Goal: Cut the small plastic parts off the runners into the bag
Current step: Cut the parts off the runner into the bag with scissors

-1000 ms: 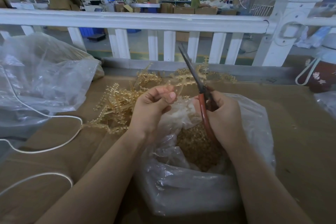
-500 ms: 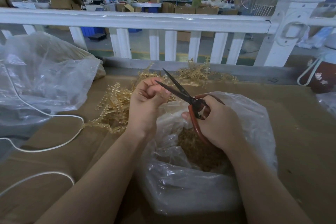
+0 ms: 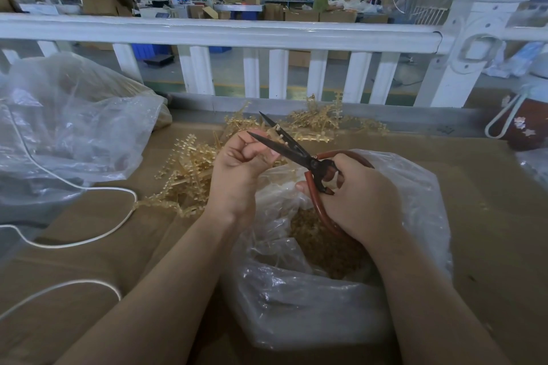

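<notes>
My right hand [image 3: 358, 195] grips the red handles of black-bladed scissors [image 3: 284, 147], whose blades stand apart and point up-left. My left hand [image 3: 240, 169] is curled round a thin amber plastic runner [image 3: 280, 134], whose tip with small parts shows between the blades. Both hands hover over a clear plastic bag [image 3: 326, 305] with an open mouth; a heap of small amber cut parts [image 3: 323, 249] lies inside it. A pile of uncut amber runners [image 3: 192, 163] lies on the brown table just behind and left of my left hand.
A big crumpled clear bag [image 3: 68, 127] fills the left side. A white cord [image 3: 89, 240] loops over the table [image 3: 489, 216]. A white railing [image 3: 267, 35] runs along the far edge. A dark red mug [image 3: 525, 124] stands at the right.
The scissors swung down from pointing upward and their blades opened around the runner tip. My left hand rose a little toward the blades.
</notes>
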Action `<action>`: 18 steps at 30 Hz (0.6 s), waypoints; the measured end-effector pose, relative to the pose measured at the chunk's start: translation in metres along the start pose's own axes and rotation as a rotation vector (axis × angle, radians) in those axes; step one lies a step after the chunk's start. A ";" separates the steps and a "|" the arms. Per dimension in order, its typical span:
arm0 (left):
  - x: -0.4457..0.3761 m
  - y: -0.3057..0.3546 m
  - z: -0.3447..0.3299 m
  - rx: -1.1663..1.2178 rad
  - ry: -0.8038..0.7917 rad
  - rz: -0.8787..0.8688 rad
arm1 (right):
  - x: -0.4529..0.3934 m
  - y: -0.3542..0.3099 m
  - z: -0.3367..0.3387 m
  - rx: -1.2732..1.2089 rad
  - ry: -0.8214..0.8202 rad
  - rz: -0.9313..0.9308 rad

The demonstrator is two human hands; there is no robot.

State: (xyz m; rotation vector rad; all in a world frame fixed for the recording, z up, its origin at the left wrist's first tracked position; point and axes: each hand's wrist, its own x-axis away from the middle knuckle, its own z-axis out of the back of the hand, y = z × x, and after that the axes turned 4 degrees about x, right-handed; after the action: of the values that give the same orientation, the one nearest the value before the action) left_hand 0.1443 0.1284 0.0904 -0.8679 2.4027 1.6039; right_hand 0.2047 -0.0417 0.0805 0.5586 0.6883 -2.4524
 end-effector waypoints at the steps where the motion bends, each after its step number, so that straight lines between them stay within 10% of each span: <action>1: 0.000 0.000 0.000 0.011 0.001 0.005 | 0.000 0.000 0.000 0.003 0.003 0.000; 18: 0.003 0.006 -0.003 0.170 -0.017 0.053 | 0.003 -0.005 0.002 -0.023 0.080 0.020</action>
State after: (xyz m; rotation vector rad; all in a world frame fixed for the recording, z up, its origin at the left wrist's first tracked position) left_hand 0.1397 0.1262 0.0951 -0.7637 2.5257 1.3918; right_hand 0.1988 -0.0399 0.0822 0.6539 0.7383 -2.4111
